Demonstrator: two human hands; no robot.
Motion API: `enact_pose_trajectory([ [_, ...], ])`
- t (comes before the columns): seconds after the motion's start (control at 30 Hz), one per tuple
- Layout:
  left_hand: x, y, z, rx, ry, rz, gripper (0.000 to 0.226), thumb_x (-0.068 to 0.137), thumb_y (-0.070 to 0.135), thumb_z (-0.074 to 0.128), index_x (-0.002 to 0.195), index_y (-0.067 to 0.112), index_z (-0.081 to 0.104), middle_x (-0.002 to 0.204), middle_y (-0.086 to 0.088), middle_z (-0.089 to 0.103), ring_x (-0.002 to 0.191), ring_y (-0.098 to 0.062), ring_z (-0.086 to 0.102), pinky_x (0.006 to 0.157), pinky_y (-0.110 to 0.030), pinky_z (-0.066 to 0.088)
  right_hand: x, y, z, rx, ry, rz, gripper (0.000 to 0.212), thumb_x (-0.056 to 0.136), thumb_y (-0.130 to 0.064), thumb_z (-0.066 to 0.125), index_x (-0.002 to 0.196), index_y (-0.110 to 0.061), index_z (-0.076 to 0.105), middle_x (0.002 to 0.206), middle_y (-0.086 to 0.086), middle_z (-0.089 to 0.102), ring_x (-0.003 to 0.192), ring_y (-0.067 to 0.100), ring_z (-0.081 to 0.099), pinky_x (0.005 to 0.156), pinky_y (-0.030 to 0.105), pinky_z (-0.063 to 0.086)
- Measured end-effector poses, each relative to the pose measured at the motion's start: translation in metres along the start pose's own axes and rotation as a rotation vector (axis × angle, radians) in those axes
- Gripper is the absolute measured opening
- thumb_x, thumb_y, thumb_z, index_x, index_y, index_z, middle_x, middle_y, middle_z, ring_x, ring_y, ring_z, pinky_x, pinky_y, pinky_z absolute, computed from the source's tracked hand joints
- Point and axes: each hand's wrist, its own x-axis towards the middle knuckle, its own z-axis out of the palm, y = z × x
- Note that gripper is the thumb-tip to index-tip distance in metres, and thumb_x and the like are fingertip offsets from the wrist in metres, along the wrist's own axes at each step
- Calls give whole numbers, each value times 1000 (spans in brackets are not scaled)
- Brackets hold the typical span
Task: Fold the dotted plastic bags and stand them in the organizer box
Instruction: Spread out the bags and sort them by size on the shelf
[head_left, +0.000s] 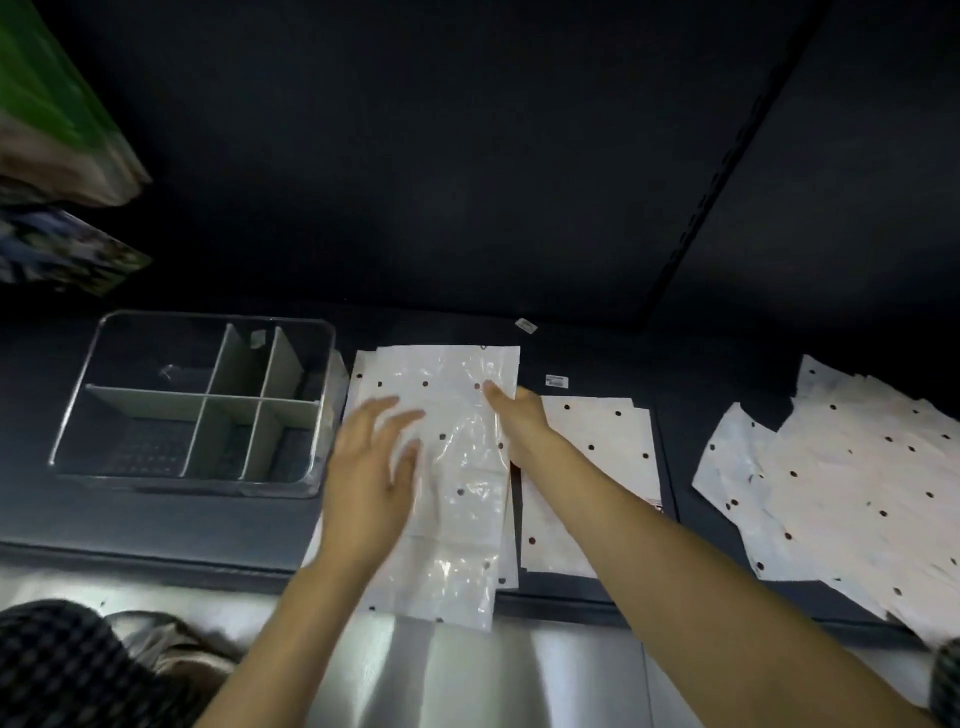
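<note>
You are only starting: your left hand, fingers spread, and right hand, fingers flat, are pressing one dotted bag on the tabletop. The organizer box is holding none; a pile is waiting.

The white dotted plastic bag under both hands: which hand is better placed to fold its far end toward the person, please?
Probably the right hand: its fingers already touch the white dotted plastic bag's far edge.

shop: dark slotted shelving
</note>
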Motion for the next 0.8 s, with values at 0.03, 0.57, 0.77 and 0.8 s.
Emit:
enact_pose_trajectory([
  [0.03, -7, -1, 11, 26, -113, 4, 32, 94, 19, 55, 126, 20, 58, 144, -5, 42, 137, -26, 30, 110, -43, 32, 7, 0, 7, -17, 16, -6, 32, 93, -32, 57, 118, -13, 57, 111, 8, 65, 100, 27, 63, 92, 40, 51],
  [0.57, -44, -28, 69, 400, -674, -55, 94, 60, 76, -25, 142, 31, -19, 150, 8, -26, 144, -19, -18, 116, -46, -5, -62, 57, -317, -937, 683, -256, 65, 92, -32, 57, 147, -12, 28, 150, 10, 33, 140, 29, 25, 114, 43, 25],
  [0.77, -46, -5, 74, 337, -702, -12, 106, 58, 86, -17, 149, 35, 5, 156, 11, -6, 145, -15, -11, 116, -44, 1, -80, 98, -401, -952, 762, 23, 60, 95, -40, 48, 147, -15, 29, 152, 6, 31, 140, 26, 25, 111, 37, 25],
  [0.8, -47, -2, 76, 339, -725, -3, 112, 53, 88, -21, 149, 35, 7, 157, 11, -4, 146, -16, -9, 116, -44, 3, -80, 101, -404, -971, 796, -20, 50, 96, -35, 49, 141, -14, 41, 148, 6, 40, 134, 28, 34, 105, 37, 33],
])
